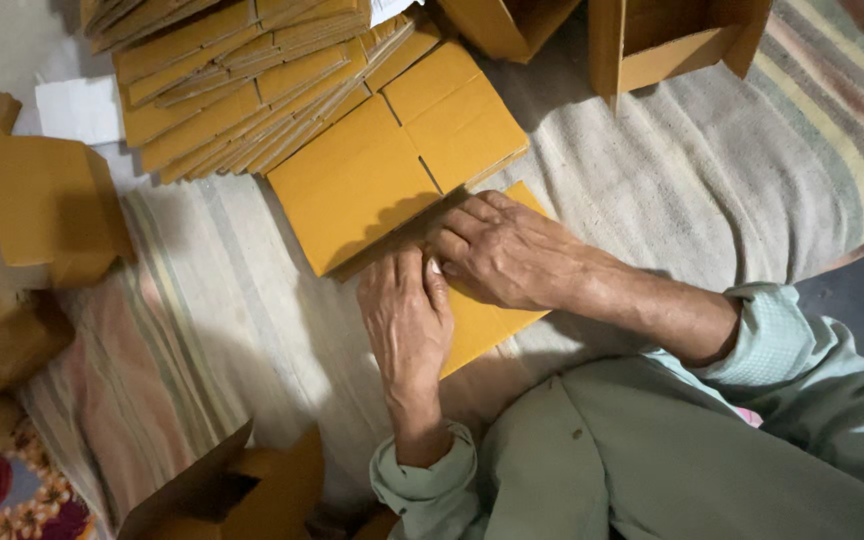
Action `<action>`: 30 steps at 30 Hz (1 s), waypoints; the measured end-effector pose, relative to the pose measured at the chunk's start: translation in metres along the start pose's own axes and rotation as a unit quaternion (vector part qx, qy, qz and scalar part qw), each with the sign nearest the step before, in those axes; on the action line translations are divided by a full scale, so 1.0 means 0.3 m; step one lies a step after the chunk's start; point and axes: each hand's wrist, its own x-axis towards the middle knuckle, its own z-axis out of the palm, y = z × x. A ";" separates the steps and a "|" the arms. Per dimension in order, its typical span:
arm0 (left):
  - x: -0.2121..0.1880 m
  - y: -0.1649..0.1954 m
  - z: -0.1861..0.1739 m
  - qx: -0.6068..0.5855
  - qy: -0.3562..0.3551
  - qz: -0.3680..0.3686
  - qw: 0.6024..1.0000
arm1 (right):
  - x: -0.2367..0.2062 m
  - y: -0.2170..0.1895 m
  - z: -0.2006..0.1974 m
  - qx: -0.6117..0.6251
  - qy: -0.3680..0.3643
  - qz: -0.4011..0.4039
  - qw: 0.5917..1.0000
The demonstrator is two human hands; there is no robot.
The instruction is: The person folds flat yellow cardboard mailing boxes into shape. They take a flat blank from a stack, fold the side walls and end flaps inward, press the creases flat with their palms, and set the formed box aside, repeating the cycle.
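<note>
My left hand [407, 320] and right hand [502, 250] both lie flat, fingers almost straight, pressing down on one yellow flat cardboard sheet [392, 190] and gripping nothing. The sheet lies on the striped cloth [652, 170], and its long side runs up and left away from my hands, with the right hand a bit farther along it. Past it I see one big pile of flat sheets [242, 80], too many to count, and a few folded boxes [42, 205] on the left.

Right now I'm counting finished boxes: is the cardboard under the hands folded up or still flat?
Flat. The cardboard lies spread on the cloth, panels and flaps level, with both hands pressing its near edge.
</note>
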 end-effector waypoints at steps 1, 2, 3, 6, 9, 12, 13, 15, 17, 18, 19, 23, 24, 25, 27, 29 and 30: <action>0.002 0.003 0.002 0.003 -0.002 -0.020 1.000 | 0.000 0.001 -0.002 -0.001 -0.042 0.029 0.999; 0.003 0.005 0.002 0.007 -0.006 -0.040 0.999 | -0.001 0.003 -0.006 -0.001 -0.085 0.059 0.995; 0.003 0.007 0.003 0.026 -0.020 -0.069 0.997 | 0.000 0.004 -0.008 -0.029 -0.098 0.083 0.991; 0.003 0.005 0.000 0.051 -0.019 -0.095 0.994 | 0.002 0.007 -0.014 -0.096 -0.123 0.113 0.981; -0.003 0.000 -0.005 0.024 0.028 -0.007 0.999 | 0.000 0.005 -0.015 -0.074 -0.102 0.063 0.990; -0.003 0.001 -0.005 0.035 0.017 0.046 0.998 | -0.002 0.001 -0.011 0.015 -0.019 0.005 1.000; -0.002 0.001 -0.005 0.032 0.000 0.039 0.999 | -0.002 0.000 -0.009 0.022 -0.001 -0.002 1.000; 0.002 0.003 -0.006 0.027 -0.014 0.027 0.999 | -0.002 0.002 -0.010 0.010 -0.012 0.008 1.000; 0.002 0.008 -0.007 0.022 -0.019 0.011 1.000 | -0.001 0.004 -0.016 -0.020 -0.078 0.048 0.996; 0.000 0.010 -0.009 0.005 -0.018 -0.015 1.000 | -0.001 0.004 -0.020 -0.049 -0.098 0.075 0.991; -0.002 0.011 -0.010 -0.013 -0.016 -0.041 0.999 | -0.001 0.004 -0.024 -0.078 -0.116 0.102 0.985; -0.007 0.007 -0.010 -0.021 0.004 -0.042 0.999 | 0.003 -0.001 -0.035 -0.130 -0.179 0.119 0.968; -0.008 0.005 -0.010 -0.019 0.002 -0.025 1.000 | 0.004 -0.004 -0.035 -0.105 -0.112 0.082 0.985; -0.007 0.001 -0.009 -0.015 0.000 -0.007 1.000 | 0.006 -0.006 -0.034 -0.078 -0.043 0.044 0.995; -0.005 -0.004 -0.004 -0.013 -0.002 0.004 1.000 | 0.009 -0.008 -0.030 -0.048 0.006 0.012 0.999; -0.007 -0.007 0.002 -0.016 -0.009 -0.011 1.000 | 0.009 -0.007 -0.026 -0.038 -0.037 0.027 0.998; -0.009 -0.007 0.005 -0.017 -0.008 -0.022 1.000 | 0.007 -0.005 -0.025 -0.057 -0.078 0.062 0.993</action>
